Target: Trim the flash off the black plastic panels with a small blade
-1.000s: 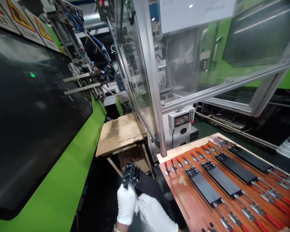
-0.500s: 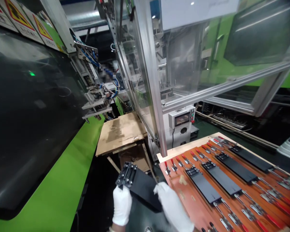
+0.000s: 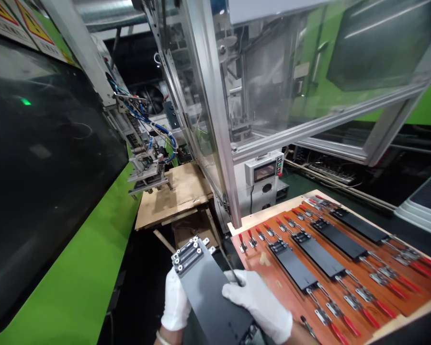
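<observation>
A long dark grey panel (image 3: 213, 287) with a block of metal fittings at its upper end is held up low in the middle of the view. My left hand (image 3: 175, 302), in a white glove, grips its upper left edge, with the fingers partly hidden behind it. At the right edge of the panel is my gloved right hand (image 3: 256, 299), its thumb lying over the face and its fingers closed around a thin dark tool (image 3: 232, 269). Whether the right hand also bears the panel's weight cannot be made out.
To the right, an orange fixture board (image 3: 251, 261) carries several clamped dark panels (image 3: 293, 266) and red-handled toggle clamps. Ahead stand a cardboard-topped table (image 3: 175, 191) and a metal-framed clear guard (image 3: 219, 120). A green and black machine (image 3: 104, 254) fills the left.
The held panel has turned so its grey face shows more fully, and its lower end has swung down. My right hand has shifted slightly over its edge. The camera view has moved a little.
</observation>
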A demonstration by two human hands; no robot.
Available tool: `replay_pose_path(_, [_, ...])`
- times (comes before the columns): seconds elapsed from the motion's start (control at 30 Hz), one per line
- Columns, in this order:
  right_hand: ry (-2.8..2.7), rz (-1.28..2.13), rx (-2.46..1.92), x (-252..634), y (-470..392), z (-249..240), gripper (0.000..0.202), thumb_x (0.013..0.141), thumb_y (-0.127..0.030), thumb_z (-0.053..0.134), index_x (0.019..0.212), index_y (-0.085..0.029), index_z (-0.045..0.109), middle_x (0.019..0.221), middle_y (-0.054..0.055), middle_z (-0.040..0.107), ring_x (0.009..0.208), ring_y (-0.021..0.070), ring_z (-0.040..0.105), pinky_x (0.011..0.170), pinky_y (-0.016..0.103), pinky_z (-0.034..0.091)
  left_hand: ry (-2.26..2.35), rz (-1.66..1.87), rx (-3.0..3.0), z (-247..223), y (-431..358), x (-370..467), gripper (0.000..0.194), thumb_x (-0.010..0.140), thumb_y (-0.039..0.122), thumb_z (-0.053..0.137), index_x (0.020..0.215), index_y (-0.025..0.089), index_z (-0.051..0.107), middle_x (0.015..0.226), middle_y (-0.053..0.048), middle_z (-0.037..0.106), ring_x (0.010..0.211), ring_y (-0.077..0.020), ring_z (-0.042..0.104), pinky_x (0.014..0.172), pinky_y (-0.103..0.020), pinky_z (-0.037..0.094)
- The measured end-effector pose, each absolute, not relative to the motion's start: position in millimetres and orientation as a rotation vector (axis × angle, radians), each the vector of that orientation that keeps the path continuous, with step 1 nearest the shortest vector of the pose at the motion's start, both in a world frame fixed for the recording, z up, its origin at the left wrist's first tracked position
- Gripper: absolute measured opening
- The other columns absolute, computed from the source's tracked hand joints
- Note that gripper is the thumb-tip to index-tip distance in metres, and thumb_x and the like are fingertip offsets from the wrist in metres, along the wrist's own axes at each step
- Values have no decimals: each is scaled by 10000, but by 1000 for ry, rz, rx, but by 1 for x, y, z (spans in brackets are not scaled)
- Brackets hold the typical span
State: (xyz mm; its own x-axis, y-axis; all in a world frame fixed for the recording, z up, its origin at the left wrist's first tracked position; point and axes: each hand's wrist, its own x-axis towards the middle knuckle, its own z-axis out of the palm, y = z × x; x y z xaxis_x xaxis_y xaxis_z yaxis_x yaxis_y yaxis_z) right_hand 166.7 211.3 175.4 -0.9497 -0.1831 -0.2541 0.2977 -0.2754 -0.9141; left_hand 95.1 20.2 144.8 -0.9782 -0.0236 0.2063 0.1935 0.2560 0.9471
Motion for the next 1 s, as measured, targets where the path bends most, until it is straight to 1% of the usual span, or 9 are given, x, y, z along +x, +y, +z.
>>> replay_pose_path(0.1, [1772, -2307, 191, 159, 214, 174, 313, 682, -376, 728, 846, -116, 673, 745, 15, 624, 665, 135, 531, 632, 250, 437, -2468, -1985, -190, 146, 32, 112, 266, 780, 446, 662, 798, 197, 754, 837, -100, 753, 741, -249, 678, 831, -433, 600])
replay_pose_path(0.2, [1873, -2359, 149, 146, 215, 171, 412, 730, -471, 710, 946, -122, 678, 842, 53, 666, 790, 192, 603, 739, 296, 494, -2581, -1963, -359, 140, 37, 129, 307, 836, 460, 614, 860, 196, 770, 864, -117, 760, 777, -257, 705, 784, -397, 617])
replay_pose_path(0.3, [2159, -2296, 216, 142, 217, 167, 468, 853, -542, 560, 1066, -135, 650, 924, 91, 683, 898, 230, 625, 837, 346, 505, -2409, -1530, -753, 135, 34, 132, 278, 870, 405, 602, 955, 189, 755, 877, -130, 764, 778, -258, 728, 710, -357, 630])
replay_pose_path(0.4, [2463, -2049, 337, 154, 222, 164, 460, 960, -498, 346, 1119, -167, 624, 969, 113, 694, 878, 230, 635, 863, 380, 490, -2173, -1018, -1073, 143, 28, 120, 247, 876, 353, 623, 1028, 180, 714, 903, -121, 761, 794, -245, 733, 678, -334, 626])
replay_pose_path(0.5, [2552, -1840, 215, 170, 224, 169, 352, 969, -404, 359, 1048, -229, 655, 1025, 88, 708, 964, 232, 644, 892, 366, 461, -2108, -785, -1089, 159, 26, 108, 193, 951, 281, 505, 923, 188, 672, 792, -65, 738, 696, -187, 714, 606, -277, 593])
replay_pose_path(0.57, [2596, -1668, 109, 176, 220, 174, 339, 976, -346, 338, 981, -249, 662, 958, 62, 717, 938, 228, 656, 838, 346, 459, -2087, -768, -1065, 167, 28, 106, 220, 964, 236, 469, 812, 192, 622, 701, -27, 699, 615, -153, 685, 552, -235, 558])
replay_pose_path(0.67, [2659, -1493, 107, 177, 210, 177, 364, 984, -322, 301, 974, -263, 660, 927, 47, 719, 886, 222, 666, 770, 327, 451, -2102, -819, -1024, 175, 32, 108, 216, 970, 225, 461, 800, 192, 592, 690, -10, 678, 606, -126, 675, 580, -204, 554])
replay_pose_path(0.77, [2682, -1468, 138, 175, 201, 172, 364, 982, -317, 305, 1031, -264, 662, 967, 57, 725, 902, 218, 673, 765, 310, 452, -2072, -739, -999, 179, 32, 110, 249, 979, 269, 448, 788, 184, 583, 693, -24, 677, 614, -125, 676, 593, -200, 555])
replay_pose_path(1.0, [2686, -1554, 46, 177, 198, 172, 350, 965, -273, 320, 995, -251, 669, 945, 48, 735, 889, 204, 687, 762, 287, 462, -2007, -629, -946, 180, 26, 110, 268, 987, 272, 406, 794, 201, 578, 673, -17, 673, 581, -144, 669, 545, -233, 547])
